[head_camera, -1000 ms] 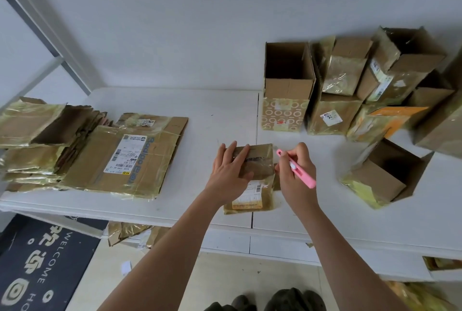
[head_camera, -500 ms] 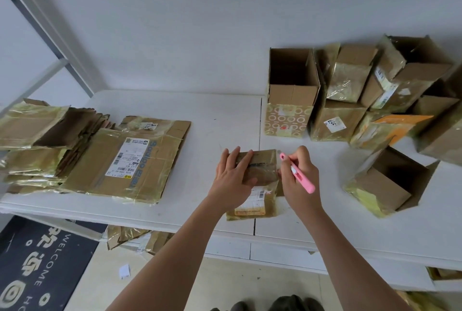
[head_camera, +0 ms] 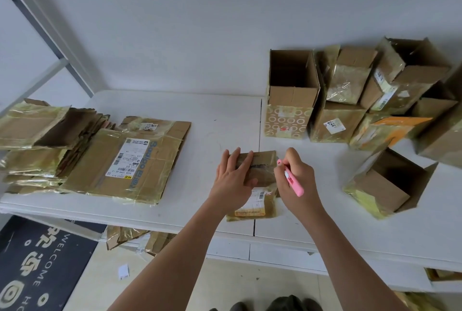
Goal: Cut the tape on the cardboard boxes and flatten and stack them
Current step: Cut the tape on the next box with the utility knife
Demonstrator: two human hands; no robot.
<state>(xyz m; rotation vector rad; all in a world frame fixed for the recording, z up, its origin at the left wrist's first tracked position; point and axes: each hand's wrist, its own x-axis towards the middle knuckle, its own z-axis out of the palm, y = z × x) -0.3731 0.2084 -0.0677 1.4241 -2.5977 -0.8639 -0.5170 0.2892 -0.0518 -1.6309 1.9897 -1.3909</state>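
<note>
While my left hand (head_camera: 231, 180) presses flat on the small taped brown cardboard box (head_camera: 260, 173), right hand (head_camera: 296, 180) grips the pink utility knife (head_camera: 291, 180); flattened cardboard stack (head_camera: 100, 158) at 9 o'clock, several uncut boxes (head_camera: 362, 100) at 2.

Two bare arms reach out from the near edge. No sleeves show on them. The left hand (head_camera: 233, 180) and the right hand (head_camera: 296, 180) have no gloves, rings or watch. Down at the near edge are the tips of dark shoes (head_camera: 287, 304).
</note>
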